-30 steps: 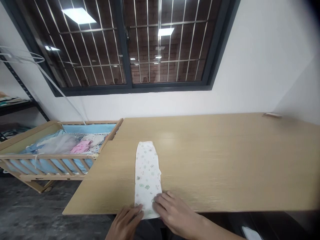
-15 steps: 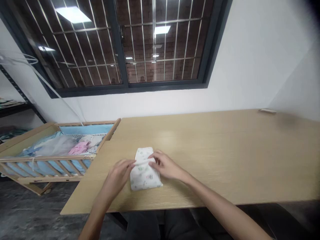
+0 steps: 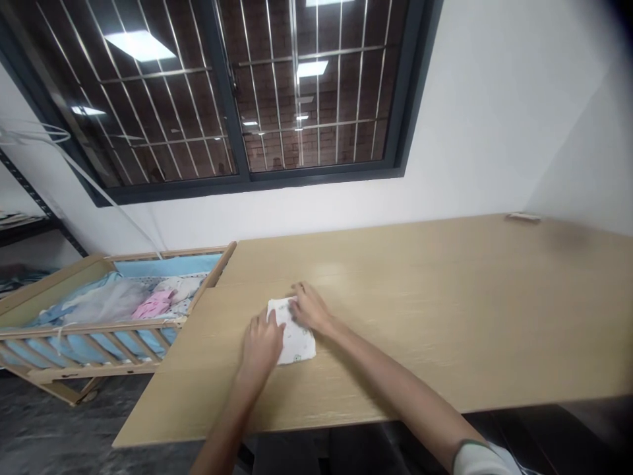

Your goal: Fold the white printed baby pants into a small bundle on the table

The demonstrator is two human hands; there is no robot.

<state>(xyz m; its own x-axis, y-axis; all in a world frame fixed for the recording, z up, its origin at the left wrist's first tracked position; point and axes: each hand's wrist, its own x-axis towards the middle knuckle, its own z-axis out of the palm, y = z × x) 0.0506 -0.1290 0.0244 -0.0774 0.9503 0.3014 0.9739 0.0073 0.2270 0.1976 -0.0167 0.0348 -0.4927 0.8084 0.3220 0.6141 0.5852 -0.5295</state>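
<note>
A white cloth [image 3: 298, 346] with a small, faint print lies folded into a compact piece on the wooden table, near its front left part. My left hand [image 3: 262, 340] rests along the cloth's left edge, with thumb and fingers apart and the fingertips on the fabric. At the upper right corner is my right hand [image 3: 310, 309], its thumb side touching the cloth and its other fingers spread just past the far edge. Both hands partly cover the cloth, so its upper and left edges are only partly visible.
The wooden table [image 3: 420, 297] runs along the wall under a barred window [image 3: 306, 92]. On the left, a wooden crib [image 3: 113, 323] with blue lining holds bedding and a pink cloth [image 3: 154, 303]. A small flat object [image 3: 523, 217] lies at the table's far right.
The cloth has become shorter, its near part folded over toward the far end. My hands have gone from pinching its middle to lying at its left edge and upper right corner.
</note>
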